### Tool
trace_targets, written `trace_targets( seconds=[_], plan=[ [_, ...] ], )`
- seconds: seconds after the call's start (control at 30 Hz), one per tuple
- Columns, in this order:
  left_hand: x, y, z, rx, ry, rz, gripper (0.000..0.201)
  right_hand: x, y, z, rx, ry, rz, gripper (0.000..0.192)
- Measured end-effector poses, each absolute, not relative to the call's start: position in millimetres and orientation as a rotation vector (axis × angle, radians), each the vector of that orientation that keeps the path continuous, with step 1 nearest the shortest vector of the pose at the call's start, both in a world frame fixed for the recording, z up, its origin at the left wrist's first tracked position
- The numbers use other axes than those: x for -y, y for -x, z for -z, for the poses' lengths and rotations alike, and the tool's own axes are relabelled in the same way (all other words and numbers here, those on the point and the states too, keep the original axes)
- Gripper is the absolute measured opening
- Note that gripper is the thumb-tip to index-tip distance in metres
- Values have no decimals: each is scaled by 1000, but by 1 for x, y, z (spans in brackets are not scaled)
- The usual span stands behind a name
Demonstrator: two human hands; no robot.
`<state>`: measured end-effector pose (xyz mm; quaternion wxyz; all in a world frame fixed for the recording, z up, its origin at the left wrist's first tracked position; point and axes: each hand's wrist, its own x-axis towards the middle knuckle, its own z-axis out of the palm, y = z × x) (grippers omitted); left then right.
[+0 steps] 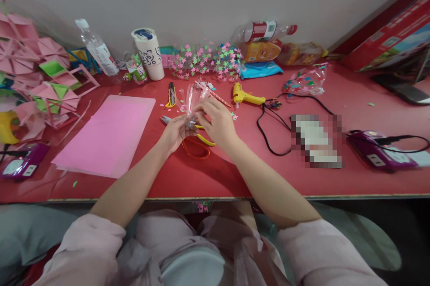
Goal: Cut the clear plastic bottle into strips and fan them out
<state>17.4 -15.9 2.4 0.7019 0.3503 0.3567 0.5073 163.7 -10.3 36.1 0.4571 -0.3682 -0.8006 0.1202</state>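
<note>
At the far left of the red table [336, 183] lies a heap of folded pink and green paper shapes [36, 75], with a purple box [22, 163] in front of it. Next comes a flat pink sheet [107, 136], and behind it a clear water bottle [96, 51] leaning back, capped, its contents hard to tell, and a white cup [148, 53] standing upright with its lid on. Near the middle, the left hand [174, 131] pinches the lower end of a small clear plastic bag [194, 96] with fingers closed on it, and the right hand [218, 122] grips the same bag from the side, fingers curled around it; what is in the bag cannot be told. The bag is held just above the table, over the scissors [196, 145] with orange and yellow handles. Behind the hands lies a clear bag full of pink and green paper stars [206, 60]. To the right rest a yellow glue gun [245, 96], its black cord [268, 138], a plastic bottle on its side [265, 31], another clear bag holding coloured bits [304, 81], and a second purple box [376, 149].
</note>
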Motion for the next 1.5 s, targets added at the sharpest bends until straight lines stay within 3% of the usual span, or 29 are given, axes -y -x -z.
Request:
trace_targets(
  seconds=[0.17,0.6,0.93,1.07,1.3,1.5],
  plan=[
    [15,-19,-3,-801,-747,-1158,11,14,-160,-32,2024,940,-218,15],
    [19,-21,-3,-811,-736,-1181,12,13,-151,-20,1841,989,-390,19],
    [18,-23,-1,-807,-636,-1228,15,16,-148,-16,2001,879,-64,13],
    [17,-21,-2,-750,-703,-1151,10,14,-151,-17,1942,918,-122,10],
    [17,-16,-4,-743,-808,-1070,15,12,-163,-32,1805,890,-153,19],
    [20,-15,-7,-744,-864,-1010,25,-2,-181,-41,1669,1020,-65,15]
  ],
)
